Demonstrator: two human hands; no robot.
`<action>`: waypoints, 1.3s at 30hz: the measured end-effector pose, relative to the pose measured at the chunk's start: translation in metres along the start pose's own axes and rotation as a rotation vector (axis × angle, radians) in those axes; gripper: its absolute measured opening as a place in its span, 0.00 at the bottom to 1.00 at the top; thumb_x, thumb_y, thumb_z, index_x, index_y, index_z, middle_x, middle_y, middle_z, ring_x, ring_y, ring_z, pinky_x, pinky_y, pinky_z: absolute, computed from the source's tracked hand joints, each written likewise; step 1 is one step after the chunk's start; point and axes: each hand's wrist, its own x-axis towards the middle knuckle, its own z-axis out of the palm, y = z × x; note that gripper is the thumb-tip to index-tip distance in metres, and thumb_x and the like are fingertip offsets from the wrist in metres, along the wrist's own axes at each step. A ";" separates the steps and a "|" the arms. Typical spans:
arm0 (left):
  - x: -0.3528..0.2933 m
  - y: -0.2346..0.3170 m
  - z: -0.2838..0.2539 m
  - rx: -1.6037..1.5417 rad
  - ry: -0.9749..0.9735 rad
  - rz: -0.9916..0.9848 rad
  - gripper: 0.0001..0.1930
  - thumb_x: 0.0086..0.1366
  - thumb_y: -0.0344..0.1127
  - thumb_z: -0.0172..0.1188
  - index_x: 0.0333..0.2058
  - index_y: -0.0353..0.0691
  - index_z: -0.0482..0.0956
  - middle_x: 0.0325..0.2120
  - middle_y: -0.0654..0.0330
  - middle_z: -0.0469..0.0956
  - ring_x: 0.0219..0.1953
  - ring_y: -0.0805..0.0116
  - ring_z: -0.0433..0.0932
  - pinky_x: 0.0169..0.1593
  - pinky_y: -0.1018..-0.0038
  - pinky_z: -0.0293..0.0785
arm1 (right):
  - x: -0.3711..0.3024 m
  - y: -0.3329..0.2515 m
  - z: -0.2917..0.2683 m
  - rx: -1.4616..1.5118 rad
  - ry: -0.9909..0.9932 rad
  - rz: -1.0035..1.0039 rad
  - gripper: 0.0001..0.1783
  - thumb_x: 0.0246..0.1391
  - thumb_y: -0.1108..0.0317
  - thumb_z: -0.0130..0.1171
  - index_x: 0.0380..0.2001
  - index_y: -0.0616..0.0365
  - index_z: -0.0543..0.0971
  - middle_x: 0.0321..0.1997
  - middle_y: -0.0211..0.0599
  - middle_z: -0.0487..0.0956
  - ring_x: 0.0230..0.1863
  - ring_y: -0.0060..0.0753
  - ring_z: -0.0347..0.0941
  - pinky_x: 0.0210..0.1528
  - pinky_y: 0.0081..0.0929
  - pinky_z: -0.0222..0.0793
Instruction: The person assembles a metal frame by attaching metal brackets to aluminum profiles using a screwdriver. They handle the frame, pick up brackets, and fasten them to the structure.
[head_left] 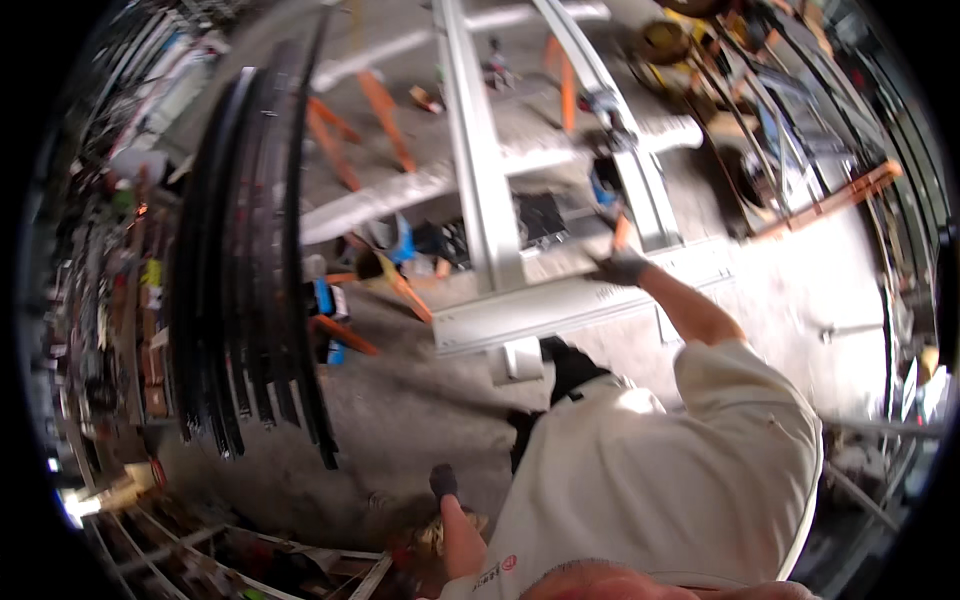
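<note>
In the head view, the person is leaning over a grey steel frame (pixel 480 180) made of long rails and cross-members, which is lying across the concrete floor (pixel 420 410). The right hand (pixel 620 266), wearing a dark glove, is reaching up from the white sleeve (pixel 740 400) to the frame's near cross-member. Its fingers are closing tightly around an orange-handled tool (pixel 619 232). The tool is standing nearly upright just above the glove, with its upper end meeting the right-hand rail where a blue and black fitting (pixel 603 180) is sitting. The tool's working end is too blurred to name. The left hand (pixel 444 483), also in a dark glove, is hanging low at the person's side, well apart from the frame. It is too small and dim to tell whether its fingers are together or apart, or whether they are touching anything. To the left, a stack of black curved leaf springs (pixel 250 260) is standing on edge. Orange stands (pixel 385 120) are propping up the frame's far side, and a blue object (pixel 325 298) is lying just beside the springs.
</note>
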 end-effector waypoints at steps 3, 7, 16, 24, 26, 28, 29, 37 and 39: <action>-0.015 0.018 0.005 -1.064 0.018 -0.392 0.13 0.69 0.38 0.52 0.43 0.39 0.82 0.43 0.55 0.81 0.47 0.57 0.78 0.48 0.65 0.75 | 0.002 -0.022 -0.035 -0.021 -0.033 0.031 0.39 0.59 0.27 0.44 0.30 0.53 0.85 0.31 0.48 0.83 0.37 0.51 0.81 0.40 0.46 0.74; -0.068 0.095 -0.047 -1.043 -0.062 -0.506 0.15 0.68 0.40 0.52 0.42 0.37 0.83 0.48 0.49 0.80 0.52 0.52 0.76 0.53 0.60 0.74 | -0.006 0.003 -0.042 0.008 -0.101 0.059 0.35 0.60 0.29 0.46 0.33 0.51 0.84 0.30 0.46 0.83 0.36 0.49 0.81 0.41 0.44 0.75; -0.133 0.192 -0.124 -0.889 -0.256 -0.578 0.15 0.69 0.43 0.53 0.41 0.39 0.81 0.40 0.51 0.81 0.44 0.51 0.78 0.48 0.59 0.74 | 0.064 0.068 -0.099 0.390 0.313 -0.043 0.33 0.55 0.39 0.61 0.55 0.51 0.78 0.60 0.47 0.75 0.59 0.50 0.71 0.60 0.42 0.67; -0.103 0.252 -0.135 -0.554 0.102 -0.251 0.16 0.69 0.46 0.53 0.41 0.40 0.80 0.33 0.53 0.81 0.37 0.51 0.79 0.43 0.59 0.75 | 0.218 0.253 -0.150 -0.397 0.670 -0.422 0.30 0.60 0.60 0.53 0.64 0.59 0.68 0.69 0.51 0.68 0.70 0.58 0.61 0.73 0.55 0.51; -0.084 0.277 -0.126 -0.676 0.034 -0.410 0.17 0.69 0.47 0.53 0.43 0.41 0.81 0.38 0.51 0.81 0.42 0.50 0.78 0.47 0.57 0.74 | 0.221 0.266 -0.159 -0.407 0.601 -0.411 0.13 0.62 0.62 0.51 0.44 0.55 0.77 0.53 0.49 0.76 0.60 0.56 0.69 0.72 0.59 0.49; -0.068 0.282 -0.138 -0.857 -0.192 -0.678 0.20 0.68 0.49 0.52 0.47 0.42 0.82 0.49 0.48 0.79 0.54 0.47 0.75 0.55 0.55 0.71 | 0.222 0.274 -0.159 -0.406 0.566 -0.437 0.06 0.51 0.63 0.59 0.32 0.48 0.75 0.39 0.38 0.75 0.48 0.48 0.71 0.70 0.57 0.50; -0.065 0.284 -0.134 -0.814 -0.255 -0.624 0.20 0.68 0.50 0.51 0.48 0.43 0.82 0.50 0.49 0.79 0.54 0.47 0.75 0.56 0.55 0.71 | 0.223 0.280 -0.157 -0.395 0.530 -0.454 0.09 0.47 0.62 0.62 0.32 0.49 0.75 0.39 0.39 0.75 0.49 0.48 0.71 0.70 0.57 0.50; -0.107 0.310 -0.073 -0.800 -0.274 -0.654 0.21 0.68 0.54 0.54 0.46 0.44 0.83 0.43 0.47 0.81 0.45 0.46 0.78 0.50 0.57 0.73 | 0.214 0.179 -0.213 -0.272 0.579 -0.568 0.09 0.44 0.67 0.59 0.30 0.56 0.72 0.33 0.46 0.73 0.43 0.54 0.71 0.68 0.56 0.54; -0.122 0.311 -0.054 -0.848 -0.269 -0.693 0.21 0.68 0.54 0.54 0.46 0.44 0.83 0.43 0.48 0.81 0.45 0.47 0.78 0.51 0.57 0.73 | 0.200 0.121 -0.228 -0.176 0.751 -0.605 0.07 0.46 0.68 0.57 0.30 0.57 0.72 0.32 0.48 0.73 0.42 0.57 0.70 0.69 0.57 0.53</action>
